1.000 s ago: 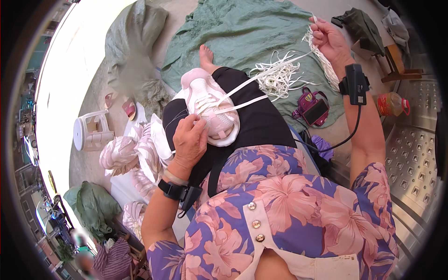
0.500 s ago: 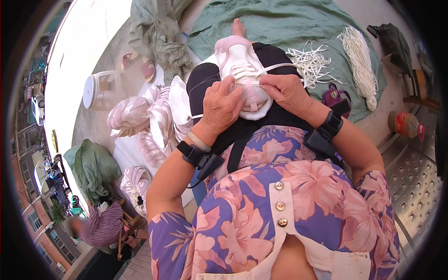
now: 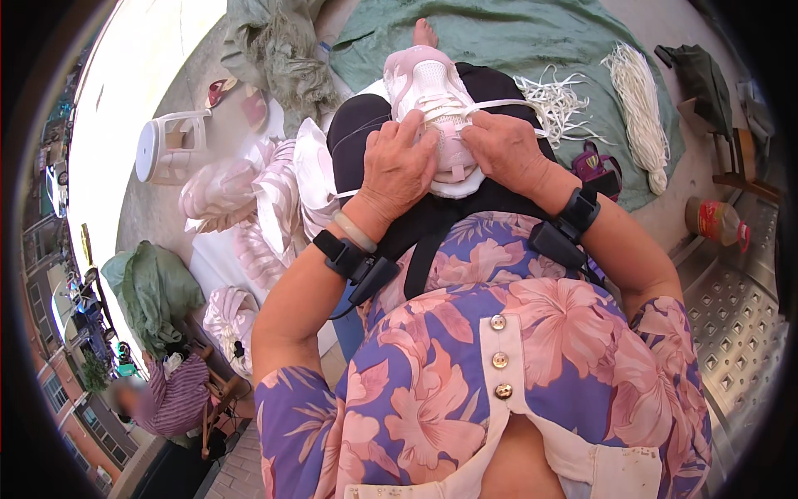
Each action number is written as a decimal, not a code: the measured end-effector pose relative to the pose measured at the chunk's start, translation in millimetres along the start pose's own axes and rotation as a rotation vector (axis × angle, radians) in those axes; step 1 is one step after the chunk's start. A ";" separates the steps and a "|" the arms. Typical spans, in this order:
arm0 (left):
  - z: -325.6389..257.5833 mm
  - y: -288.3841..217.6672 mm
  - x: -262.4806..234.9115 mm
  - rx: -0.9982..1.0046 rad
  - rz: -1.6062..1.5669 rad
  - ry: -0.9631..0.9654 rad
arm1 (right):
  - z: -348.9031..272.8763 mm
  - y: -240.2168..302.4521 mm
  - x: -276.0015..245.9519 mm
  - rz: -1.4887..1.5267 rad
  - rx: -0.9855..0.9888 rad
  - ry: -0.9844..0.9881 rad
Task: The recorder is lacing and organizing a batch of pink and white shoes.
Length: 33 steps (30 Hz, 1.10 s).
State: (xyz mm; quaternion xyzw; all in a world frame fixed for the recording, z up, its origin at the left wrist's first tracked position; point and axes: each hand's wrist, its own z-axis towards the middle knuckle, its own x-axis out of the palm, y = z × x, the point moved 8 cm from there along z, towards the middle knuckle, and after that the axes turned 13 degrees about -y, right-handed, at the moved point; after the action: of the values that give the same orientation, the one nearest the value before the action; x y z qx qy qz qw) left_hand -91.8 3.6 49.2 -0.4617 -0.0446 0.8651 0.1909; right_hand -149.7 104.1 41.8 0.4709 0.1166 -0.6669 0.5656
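A pale pink and white sneaker rests on my lap between my black-trousered knees, its toe pointing away from me. White shoelace crosses its upper and loops out to the right. At the left edge of the lacing, my left hand is closed with thumb and fingertips pinching the lace; a white end shows below it by the wrist. My right hand pinches the lace on the opposite side, close to the pink tongue. The fingertips of both hands nearly meet over the eyelets, and the lace there is partly hidden.
Several more pink-white sneakers lie heaped at my left, near a white plastic stool. Loose laces and a long lace bundle lie on a green cloth. A purple pouch and a bottle stand rightward. Another person sits lower left.
Both hands stay at the lacing. My right hand has drawn in slightly toward the eyelets, its fingers more curled, and my left fingers have shifted a little. The view has shifted slightly.
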 end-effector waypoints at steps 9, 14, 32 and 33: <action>5.9 4.4 11.2 0.018 0.021 -0.001 | 7.2 -5.5 3.8 -0.087 -0.051 0.003; 6.4 6.6 11.3 -0.002 -0.017 -0.007 | 7.8 -2.3 3.9 -0.071 -0.056 -0.006; 6.4 22.2 15.9 -0.131 -0.158 0.003 | 1.6 -41.8 39.4 0.443 0.417 0.127; 7.0 22.5 16.8 -0.134 -0.161 0.015 | 1.8 -40.7 37.8 0.448 0.420 0.127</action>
State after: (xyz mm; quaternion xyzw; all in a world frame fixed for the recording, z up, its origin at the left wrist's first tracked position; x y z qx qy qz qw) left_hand -112.5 -10.2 34.4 -0.4746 -0.1378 0.8387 0.2288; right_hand -182.6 92.1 -1.3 0.6324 -0.0952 -0.5044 0.5802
